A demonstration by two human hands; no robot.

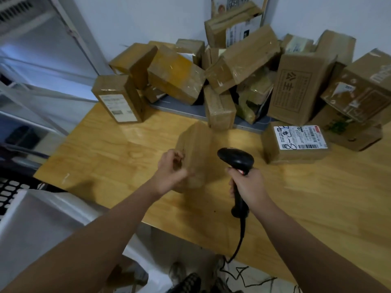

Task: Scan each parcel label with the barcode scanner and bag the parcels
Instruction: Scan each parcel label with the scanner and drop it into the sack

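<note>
Cardboard parcel point(198, 149) over the table point(101, 149), grasped in my left hand point(170, 172). Scanner point(236, 158) at its 3 o'clock, clenched in my right hand point(249, 185). Step: scanning. No label shows; next move probably needs the parcel rotated.

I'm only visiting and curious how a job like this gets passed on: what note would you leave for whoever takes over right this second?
Left hand: holds a brown parcel upright over the table; blurred, no label visible.
Right hand: grips the barcode scanner, its head beside that parcel.
Waiting: pile of parcels at the table's far edge; a labelled parcel lying label-up to the right.
Done: cannot tell; no bagged parcels in view.
Left: scan the held parcel, bag it, then the rest.
</note>
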